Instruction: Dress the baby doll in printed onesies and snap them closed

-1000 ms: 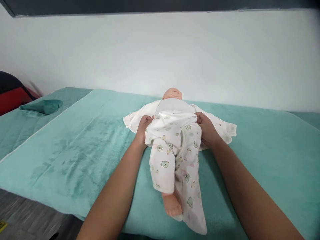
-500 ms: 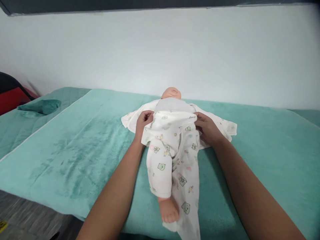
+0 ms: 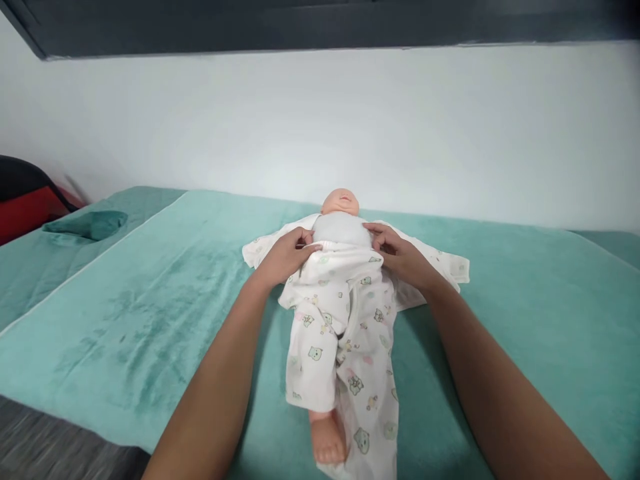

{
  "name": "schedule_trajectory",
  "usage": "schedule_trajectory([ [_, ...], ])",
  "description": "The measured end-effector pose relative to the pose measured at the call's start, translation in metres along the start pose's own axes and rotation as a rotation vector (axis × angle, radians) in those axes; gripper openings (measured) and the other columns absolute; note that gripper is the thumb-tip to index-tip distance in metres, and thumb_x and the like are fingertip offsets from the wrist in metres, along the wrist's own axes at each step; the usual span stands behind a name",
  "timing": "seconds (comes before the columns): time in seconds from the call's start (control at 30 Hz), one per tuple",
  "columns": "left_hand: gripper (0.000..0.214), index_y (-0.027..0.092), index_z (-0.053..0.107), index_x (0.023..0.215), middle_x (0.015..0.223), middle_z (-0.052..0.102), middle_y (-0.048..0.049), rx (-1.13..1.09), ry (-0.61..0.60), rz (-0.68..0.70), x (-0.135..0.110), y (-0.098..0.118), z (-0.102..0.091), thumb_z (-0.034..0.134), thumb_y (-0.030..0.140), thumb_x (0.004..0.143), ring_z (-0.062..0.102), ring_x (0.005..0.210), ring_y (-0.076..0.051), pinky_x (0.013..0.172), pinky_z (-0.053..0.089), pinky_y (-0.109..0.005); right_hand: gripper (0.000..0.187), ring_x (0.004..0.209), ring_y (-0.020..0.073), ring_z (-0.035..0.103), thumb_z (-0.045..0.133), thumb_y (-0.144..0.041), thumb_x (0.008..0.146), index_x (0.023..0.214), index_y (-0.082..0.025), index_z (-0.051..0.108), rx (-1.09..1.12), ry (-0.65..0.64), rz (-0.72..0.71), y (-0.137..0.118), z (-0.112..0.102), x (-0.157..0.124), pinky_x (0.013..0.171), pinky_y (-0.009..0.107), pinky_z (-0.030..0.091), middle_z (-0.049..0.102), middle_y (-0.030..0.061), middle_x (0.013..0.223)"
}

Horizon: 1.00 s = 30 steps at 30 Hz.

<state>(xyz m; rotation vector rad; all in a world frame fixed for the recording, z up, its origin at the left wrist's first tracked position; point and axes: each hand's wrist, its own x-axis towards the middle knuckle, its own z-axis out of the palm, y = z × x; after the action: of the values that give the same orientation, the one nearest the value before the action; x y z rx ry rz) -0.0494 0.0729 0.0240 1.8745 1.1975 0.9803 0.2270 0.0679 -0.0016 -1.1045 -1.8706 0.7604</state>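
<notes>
Pinching the printed trousers (image 3: 325, 280) at the waist, mid-frame, the left hand (image 3: 291, 255) has moved inward; so has the right hand (image 3: 397, 257), loosely bent, hold unclear. Work now seems centred on the waistband's front, against the doll (image 3: 341, 229).

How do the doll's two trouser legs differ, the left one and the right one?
The left trouser leg stops short, leaving a bare foot out; the right trouser leg runs to the picture's bottom edge, no foot showing. The left leg looks filled out; the right looks flatter. Both are white with animal prints.
</notes>
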Motion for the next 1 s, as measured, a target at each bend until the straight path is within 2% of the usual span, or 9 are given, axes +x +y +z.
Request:
schedule_trajectory([
  [0.1, 0.025, 0.022, 0.046, 0.078, 0.075, 0.055, 0.0016, 0.124, 0.126, -0.005, 0.015, -0.001, 0.007, 0.055, 0.043, 0.087, 0.048, 0.071, -0.016, 0.066, 0.034, -0.028, 0.02, 0.119, 0.0251, 0.053, 0.053, -0.035, 0.088, 0.073, -0.023, 0.047, -0.08, 0.086, 0.026, -0.005, 0.002, 0.009, 0.093, 0.038, 0.038, 0.058, 0.0066, 0.132],
  [0.17, 0.022, 0.023, 0.044, 0.078, 0.069, 0.05, 0.0026, 0.165, 0.215, -0.007, 0.029, -0.005, 0.013, 0.054, 0.039, 0.088, 0.046, 0.067, -0.016, 0.065, 0.032, -0.029, 0.023, 0.099, 0.0238, 0.059, 0.051, -0.039, 0.089, 0.074, -0.023, 0.044, -0.176, 0.146, 0.077, -0.005, 0.004, 0.021, 0.083, 0.037, 0.04, 0.067, 0.0058, 0.112],
  [0.27, 0.021, 0.023, 0.04, 0.077, 0.065, 0.047, 0.0029, 0.167, 0.307, -0.066, 0.052, -0.016, 0.019, 0.055, 0.034, 0.087, 0.045, 0.066, -0.017, 0.065, 0.031, -0.029, 0.024, 0.071, 0.0208, 0.053, 0.052, -0.043, 0.089, 0.076, -0.025, 0.044, -0.333, 0.221, 0.13, 0.001, 0.005, 0.044, 0.067, 0.034, 0.036, 0.063, 0.0026, 0.077],
  [0.33, 0.022, 0.023, 0.04, 0.075, 0.066, 0.048, 0.0024, 0.154, 0.333, -0.126, 0.064, -0.024, 0.022, 0.057, 0.033, 0.086, 0.046, 0.067, -0.018, 0.066, 0.032, -0.03, 0.023, 0.064, 0.0195, 0.047, 0.052, -0.043, 0.088, 0.075, -0.025, 0.044, -0.366, 0.265, 0.164, 0.008, 0.007, 0.058, 0.062, 0.032, 0.032, 0.056, 0.0007, 0.066],
  [0.5, 0.019, 0.024, 0.047, 0.078, 0.069, 0.056, 0.0023, 0.073, 0.394, -0.184, 0.062, -0.036, 0.029, 0.061, 0.035, 0.083, 0.051, 0.069, -0.018, 0.07, 0.037, -0.03, 0.027, 0.063, 0.0177, 0.046, 0.058, -0.045, 0.084, 0.071, -0.024, 0.047, -0.249, 0.319, 0.219, 0.02, 0.018, 0.065, 0.062, 0.032, 0.033, 0.053, -0.0006, 0.065],
  [0.63, 0.007, 0.022, 0.06, 0.087, 0.09, 0.064, -0.0027, 0.078, 0.418, -0.035, 0.048, -0.037, 0.033, 0.057, 0.029, 0.085, 0.057, 0.087, -0.019, 0.079, 0.041, -0.029, 0.018, 0.073, 0.0189, 0.054, 0.061, -0.04, 0.082, 0.078, -0.024, 0.054, -0.151, 0.412, 0.17, 0.021, 0.025, 0.05, 0.071, 0.033, 0.041, 0.062, 0.0014, 0.077],
  [0.8, 0.016, 0.021, 0.069, 0.092, 0.099, 0.061, -0.0066, 0.163, 0.384, 0.08, 0.039, -0.04, 0.03, 0.056, 0.02, 0.082, 0.056, 0.095, -0.021, 0.086, 0.041, -0.03, 0.011, 0.086, 0.0214, 0.059, 0.055, -0.031, 0.082, 0.089, -0.024, 0.06, -0.112, 0.448, 0.122, 0.02, 0.029, 0.03, 0.081, 0.036, 0.045, 0.066, 0.0051, 0.092],
  [0.9, 0.014, 0.02, 0.068, 0.089, 0.096, 0.063, -0.0058, 0.135, 0.38, 0.051, 0.028, -0.039, 0.028, 0.057, 0.019, 0.081, 0.056, 0.093, -0.02, 0.086, 0.042, -0.03, 0.009, 0.085, 0.0221, 0.06, 0.056, -0.03, 0.08, 0.085, -0.024, 0.061, -0.131, 0.489, 0.19, 0.019, 0.032, 0.015, 0.083, 0.038, 0.045, 0.067, 0.0048, 0.09],
  [1.0, 0.01, 0.019, 0.066, 0.086, 0.092, 0.065, -0.0045, 0.044, 0.41, -0.056, 0.006, -0.035, 0.029, 0.057, 0.02, 0.08, 0.056, 0.09, -0.019, 0.084, 0.042, -0.03, 0.01, 0.081, 0.0229, 0.06, 0.057, -0.029, 0.076, 0.083, -0.024, 0.063, -0.145, 0.481, 0.284, 0.02, 0.031, -0.004, 0.08, 0.038, 0.045, 0.068, 0.0044, 0.085],
])
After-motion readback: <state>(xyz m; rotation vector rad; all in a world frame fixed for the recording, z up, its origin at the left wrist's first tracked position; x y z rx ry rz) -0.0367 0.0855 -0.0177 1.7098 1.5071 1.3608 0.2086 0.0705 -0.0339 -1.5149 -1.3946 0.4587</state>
